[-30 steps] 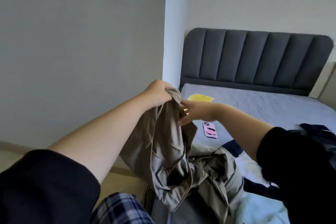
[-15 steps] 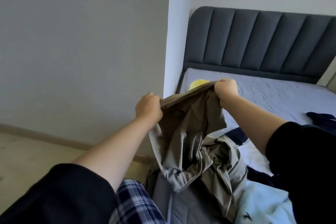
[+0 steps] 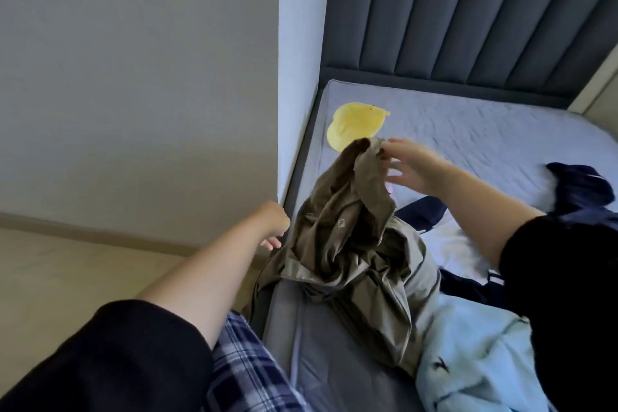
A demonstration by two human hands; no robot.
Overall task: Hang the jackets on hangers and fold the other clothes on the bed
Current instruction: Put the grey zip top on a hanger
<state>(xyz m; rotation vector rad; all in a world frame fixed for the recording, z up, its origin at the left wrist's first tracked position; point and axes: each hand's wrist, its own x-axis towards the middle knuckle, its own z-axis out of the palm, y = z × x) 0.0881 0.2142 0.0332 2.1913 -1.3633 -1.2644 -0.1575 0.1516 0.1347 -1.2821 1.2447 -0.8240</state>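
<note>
On the near left part of the bed (image 3: 485,137), an olive jacket (image 3: 351,244) is sitting in a crumpled heap. Part of it is draping over the bed's left edge, and its upper end is being held up toward the far side. A small logo patch (image 3: 341,223) is showing on the cloth.

The right hand (image 3: 409,165) is pinching that raised end between thumb and forefinger, with the other fingers (image 3: 394,179) spreading apart and loose. The left hand (image 3: 276,221) is hanging just left of the jacket, wrist bending down. Its fingers are mostly hiding behind the hand. One fingertip is showing near the cloth; can't tell if it is touching or gripping anything. Both arms are showing black sleeves (image 3: 110,354) ending near the elbow.

A yellow cap (image 3: 354,125) is lying on the mattress, just beyond the raised end toward the far left corner. A light blue garment (image 3: 475,361) is lying at the near right, touching the jacket's near right side. A white and navy garment (image 3: 451,244) is lying right of the jacket, partly under the right arm. A dark navy garment (image 3: 582,187) is bunching at the right edge, well apart from the jacket. A padded dark grey headboard (image 3: 468,10) is standing at the far end. Plaid trousers (image 3: 247,375) are showing at the near bottom, against the bed's left side.
</note>
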